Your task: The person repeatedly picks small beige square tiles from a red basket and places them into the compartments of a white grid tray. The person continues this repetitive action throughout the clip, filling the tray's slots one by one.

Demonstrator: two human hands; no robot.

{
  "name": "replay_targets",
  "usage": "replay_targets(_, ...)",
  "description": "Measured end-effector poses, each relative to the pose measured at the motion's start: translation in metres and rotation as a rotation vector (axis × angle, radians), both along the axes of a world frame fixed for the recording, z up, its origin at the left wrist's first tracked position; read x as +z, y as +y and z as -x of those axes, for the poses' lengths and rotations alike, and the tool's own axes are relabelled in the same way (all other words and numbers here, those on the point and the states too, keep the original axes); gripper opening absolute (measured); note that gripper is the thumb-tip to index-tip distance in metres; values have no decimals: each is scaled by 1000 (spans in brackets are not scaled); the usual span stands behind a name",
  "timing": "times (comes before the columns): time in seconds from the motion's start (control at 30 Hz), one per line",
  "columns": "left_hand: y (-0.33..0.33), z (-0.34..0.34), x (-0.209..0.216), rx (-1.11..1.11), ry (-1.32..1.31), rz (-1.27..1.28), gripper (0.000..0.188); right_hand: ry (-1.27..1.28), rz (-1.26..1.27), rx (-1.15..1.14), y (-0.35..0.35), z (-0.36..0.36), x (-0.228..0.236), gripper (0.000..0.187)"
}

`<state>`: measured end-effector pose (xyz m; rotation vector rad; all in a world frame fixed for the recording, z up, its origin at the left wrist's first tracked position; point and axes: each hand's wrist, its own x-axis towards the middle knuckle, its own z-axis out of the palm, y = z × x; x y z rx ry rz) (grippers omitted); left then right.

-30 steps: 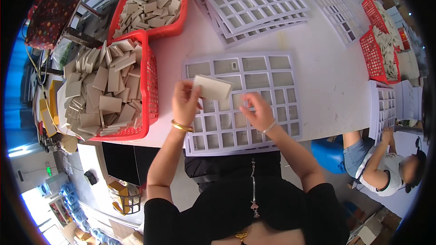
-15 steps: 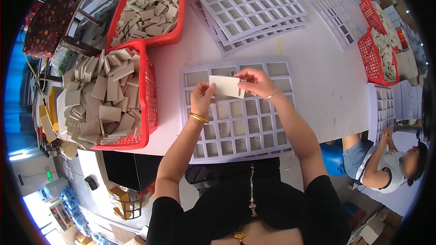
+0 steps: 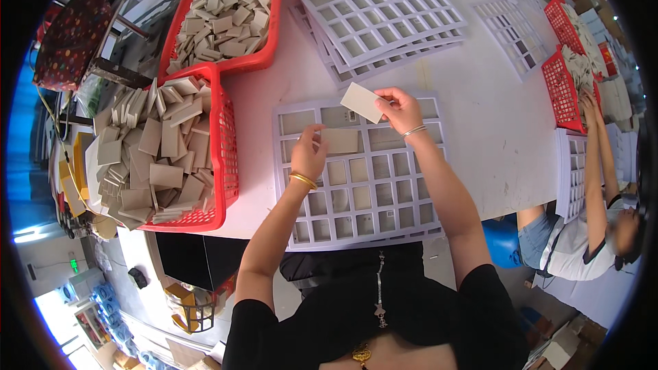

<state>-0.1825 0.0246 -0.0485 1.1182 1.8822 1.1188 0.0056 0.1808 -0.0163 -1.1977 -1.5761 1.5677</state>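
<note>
head view: your right hand (image 3: 403, 109) pinches a tile (image 3: 360, 102) near one corner, held askew above the frame (image 3: 372, 179), which leaves most of its face uncovered. your left hand (image 3: 308, 154) curls at the left edge of a second tile (image 3: 341, 141) over the frame, perhaps steadying it; whether that grip is closed, i cannot tell. the red basket (image 3: 227, 144) stands left of the frame, likely for short reaches.

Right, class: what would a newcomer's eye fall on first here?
Probably the two red baskets heaped with pale flat pieces at the left. Next, the whitish grid frame at the centre, where the right hand holds up a pale rectangle and the left hand is beside another.
</note>
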Motion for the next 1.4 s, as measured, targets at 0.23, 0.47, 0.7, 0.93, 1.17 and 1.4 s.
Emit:
replay_targets(0.23, 7, -18, 20, -119, 577, 144, 46, -83, -133, 14, -2, 16, -7, 19)
replay_targets(0.47, 1, -21, 4, -382, 731, -75, 46, -196, -311, 158, 9, 35, -31, 15)
replay_targets(0.7, 0, -2, 6, -544, 832, -38, 39, -307, -252, 268, 13, 40, -41, 13)
replay_targets(0.93, 6, -16, 5, -525, 947, -57, 44, -569, -609, 343, 2, 46, -40, 22)
replay_targets(1.17, 24, -36, -6, -466, 864, 36, 51, -642, -595, 412, 3, 42, -35, 28)
replay_targets(1.4, 6, -43, 11, -602, 1041, 84, 51, -687, -761, 408, -9, 38, -31, 32)
